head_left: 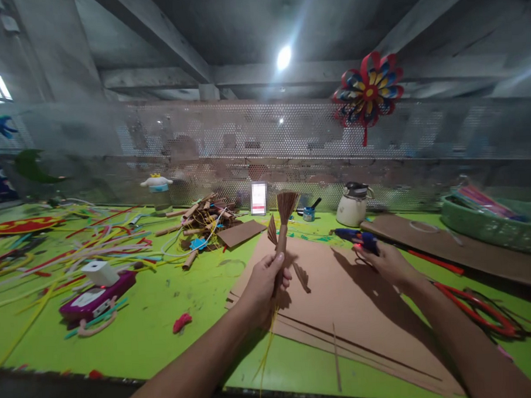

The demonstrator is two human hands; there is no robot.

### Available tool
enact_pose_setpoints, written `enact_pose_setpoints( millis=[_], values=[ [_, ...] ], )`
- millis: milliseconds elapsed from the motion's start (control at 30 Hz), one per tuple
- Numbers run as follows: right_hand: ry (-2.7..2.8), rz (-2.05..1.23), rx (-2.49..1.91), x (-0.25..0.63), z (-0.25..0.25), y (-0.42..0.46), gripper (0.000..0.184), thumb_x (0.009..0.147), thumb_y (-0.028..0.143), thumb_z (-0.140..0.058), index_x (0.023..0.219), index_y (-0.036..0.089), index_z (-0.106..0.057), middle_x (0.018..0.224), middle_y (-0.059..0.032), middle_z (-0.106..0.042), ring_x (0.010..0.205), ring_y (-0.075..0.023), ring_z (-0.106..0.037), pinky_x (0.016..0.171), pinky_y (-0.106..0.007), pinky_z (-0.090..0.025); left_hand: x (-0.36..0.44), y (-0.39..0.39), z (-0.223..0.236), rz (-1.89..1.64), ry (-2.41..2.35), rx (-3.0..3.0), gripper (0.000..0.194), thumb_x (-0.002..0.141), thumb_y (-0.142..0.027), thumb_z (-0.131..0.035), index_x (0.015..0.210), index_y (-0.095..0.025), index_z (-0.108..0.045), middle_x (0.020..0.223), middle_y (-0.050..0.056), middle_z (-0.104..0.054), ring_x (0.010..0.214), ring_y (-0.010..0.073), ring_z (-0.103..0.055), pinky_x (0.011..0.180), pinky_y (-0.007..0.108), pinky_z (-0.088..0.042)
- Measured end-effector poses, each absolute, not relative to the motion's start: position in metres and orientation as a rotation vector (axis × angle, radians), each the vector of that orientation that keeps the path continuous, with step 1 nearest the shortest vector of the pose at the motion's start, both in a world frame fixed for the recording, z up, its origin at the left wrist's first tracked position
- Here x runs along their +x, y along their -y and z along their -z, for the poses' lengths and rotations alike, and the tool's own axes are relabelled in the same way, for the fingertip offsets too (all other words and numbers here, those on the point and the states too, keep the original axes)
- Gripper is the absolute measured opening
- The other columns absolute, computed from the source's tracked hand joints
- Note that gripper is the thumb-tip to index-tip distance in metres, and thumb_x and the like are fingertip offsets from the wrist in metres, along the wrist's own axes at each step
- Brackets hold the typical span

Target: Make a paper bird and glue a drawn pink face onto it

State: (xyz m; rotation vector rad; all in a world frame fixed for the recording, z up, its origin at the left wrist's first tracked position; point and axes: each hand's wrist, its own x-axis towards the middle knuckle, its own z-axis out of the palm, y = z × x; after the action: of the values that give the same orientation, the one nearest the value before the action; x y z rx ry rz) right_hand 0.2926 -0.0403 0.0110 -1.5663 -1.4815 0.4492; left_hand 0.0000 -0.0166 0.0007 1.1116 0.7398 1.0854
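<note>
A brown paper figure is pinched by the left hand over the bench, its long axis just past twelve o'clock. Apart from it, toward three, a glue gun is gripped by the right hand, nozzle turned toward nine.

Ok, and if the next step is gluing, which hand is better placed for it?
Right, most likely: the right hand holds the blue glue gun, pointed toward the brown paper piece, which the left hand holds up.

1 head-worn view, forward and down, close over the green tabletop
</note>
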Motion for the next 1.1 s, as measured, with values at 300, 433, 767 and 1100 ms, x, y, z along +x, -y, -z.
enact_pose_setpoints(
  millis=[300, 433, 767, 1100],
  values=[
    [1.373, -1.213, -0.906, 0.23, -0.027, 0.078, 0.031, 0.091, 0.044, -0.056, 0.094, 0.016, -0.067, 0.093, -0.0117, -0.067, 0.08, -0.0207, -0.062, 0.07, -0.034, -0.049, 0.0, 0.031, -0.017, -0.989, -0.714, 0.986, 0.031, 0.086, -0.043, -0.064, 0.086, -0.013, -0.06, 0.061, 0.001, -0.058, 0.047, 0.0068, -0.048, 0.046, 0.018, -0.035],
    [1.303, -1.303, -0.862, 0.221, -0.022, 0.079, 0.031, 0.09, 0.046, -0.056, 0.094, 0.016, -0.066, 0.092, -0.0113, -0.065, 0.081, -0.022, -0.061, 0.066, -0.034, -0.048, 0.0, 0.038, -0.025, -0.943, -0.669, 0.922, 0.031, 0.087, -0.043, -0.063, 0.087, -0.012, -0.061, 0.06, 0.001, -0.057, 0.046, 0.0065, -0.047, 0.044, 0.017, -0.033],
    [1.243, -1.291, -0.944, 0.221, -0.019, 0.082, 0.032, 0.089, 0.046, -0.057, 0.093, 0.016, -0.067, 0.081, -0.0062, -0.062, 0.071, -0.0174, -0.057, 0.065, -0.031, -0.046, -0.003, 0.045, -0.029, -0.861, -0.572, 0.893, 0.03, 0.088, -0.043, -0.061, 0.089, -0.013, -0.062, 0.062, 0.001, -0.056, 0.046, 0.0061, -0.046, 0.045, 0.017, -0.034],
    [1.197, -1.279, -0.987, 0.221, -0.017, 0.082, 0.036, 0.086, 0.051, -0.061, 0.091, 0.016, -0.067, 0.075, -0.0036, -0.058, 0.062, -0.0131, -0.052, 0.056, -0.027, -0.041, -0.003, 0.046, -0.029, -0.859, -0.531, 0.914, 0.028, 0.09, -0.04, -0.057, 0.09, -0.013, -0.062, 0.062, 0.001, -0.056, 0.046, 0.006, -0.046, 0.045, 0.016, -0.033]
  ],
)
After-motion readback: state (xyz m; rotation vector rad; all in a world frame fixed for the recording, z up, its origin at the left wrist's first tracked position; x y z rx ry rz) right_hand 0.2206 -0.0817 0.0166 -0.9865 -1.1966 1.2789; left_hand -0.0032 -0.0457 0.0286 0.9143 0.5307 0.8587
